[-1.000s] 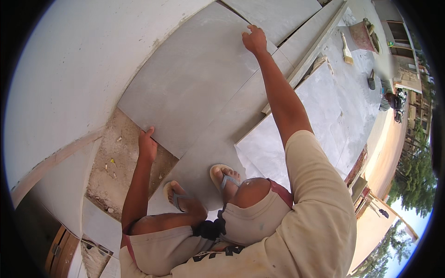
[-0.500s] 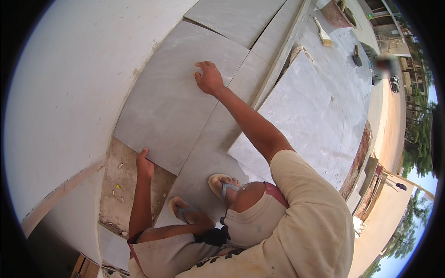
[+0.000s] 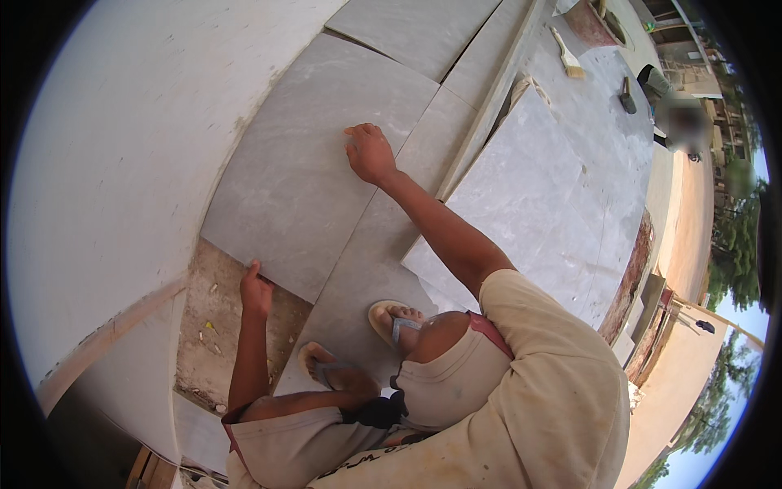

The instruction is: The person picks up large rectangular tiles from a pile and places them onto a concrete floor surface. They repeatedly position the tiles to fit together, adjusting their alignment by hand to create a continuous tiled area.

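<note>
Grey tile [image 3: 301,187] — right hand [image 3: 371,153] palm-down, left hand [image 3: 256,292] at edge

**Looking Down From the Head**

The fisheye camera is looking steeply down from the person's head, past the right knee [image 3: 440,337], toward the nearby left hand [image 3: 257,292] and right hand [image 3: 371,153], while a pale wall [image 3: 147,155] is filling its left.

grey tile [image 3: 301,183], faintly marbled white

Dark lettering [image 3: 356,467] on the front of the beige shirt [image 3: 546,383], foreshortened, partly in view; not legible
</note>
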